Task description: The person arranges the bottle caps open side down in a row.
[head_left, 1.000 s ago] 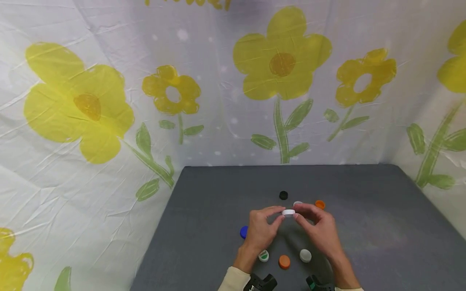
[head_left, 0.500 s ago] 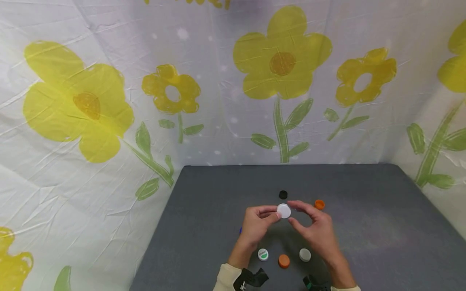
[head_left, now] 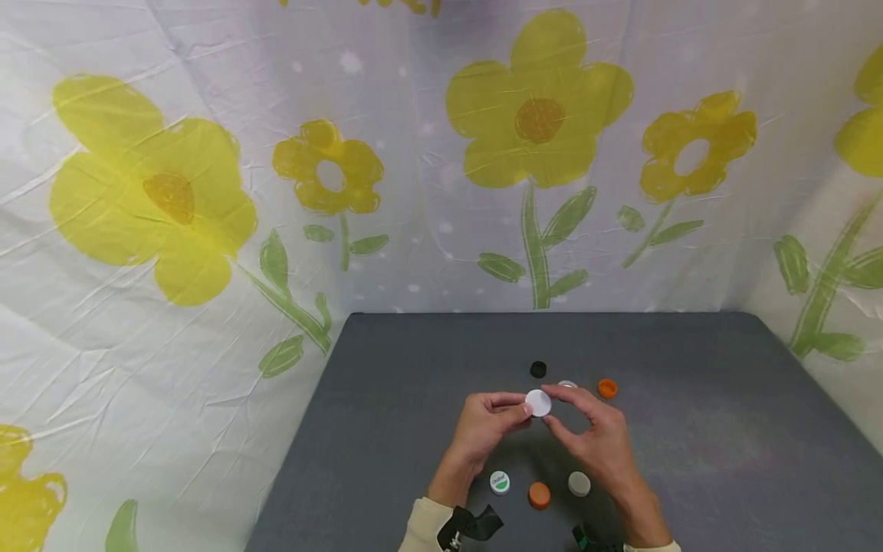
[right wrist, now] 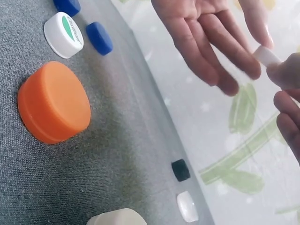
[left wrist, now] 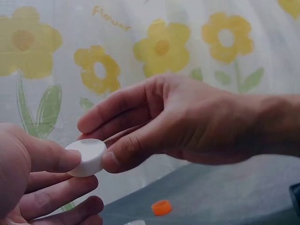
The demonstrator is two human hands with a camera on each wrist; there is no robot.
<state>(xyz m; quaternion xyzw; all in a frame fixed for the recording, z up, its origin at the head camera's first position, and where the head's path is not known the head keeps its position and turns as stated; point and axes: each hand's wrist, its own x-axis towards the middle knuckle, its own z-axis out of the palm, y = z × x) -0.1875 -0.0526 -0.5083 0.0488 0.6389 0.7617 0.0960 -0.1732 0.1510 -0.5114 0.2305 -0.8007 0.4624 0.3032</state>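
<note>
A round white bottle cap (head_left: 538,403) is held up above the table between both hands, its flat face tilted toward the head camera. My left hand (head_left: 485,428) pinches its left side between thumb and fingers. At the right edge of the cap, the thumb and index finger of my right hand (head_left: 602,435) also grip it. The left wrist view shows this cap (left wrist: 88,157) with a thumb on either side. In the right wrist view only the edge of the held cap (right wrist: 267,56) appears, between the two hands.
Nearer me on the grey table (head_left: 386,383) lie a white cap with green print (head_left: 500,483), an orange cap (head_left: 539,495) and a greyish-white cap (head_left: 579,484). Farther back are a black cap (head_left: 538,369), an open-side-up orange cap (head_left: 607,389) and a partly covered white cap (head_left: 568,384). Blue caps (right wrist: 99,38) lie left.
The white cap, first seen edge-on, has turned its flat face toward the head camera and shifted slightly left. My left hand moved left with it; the right fingers drew apart, then came back against its edge.
</note>
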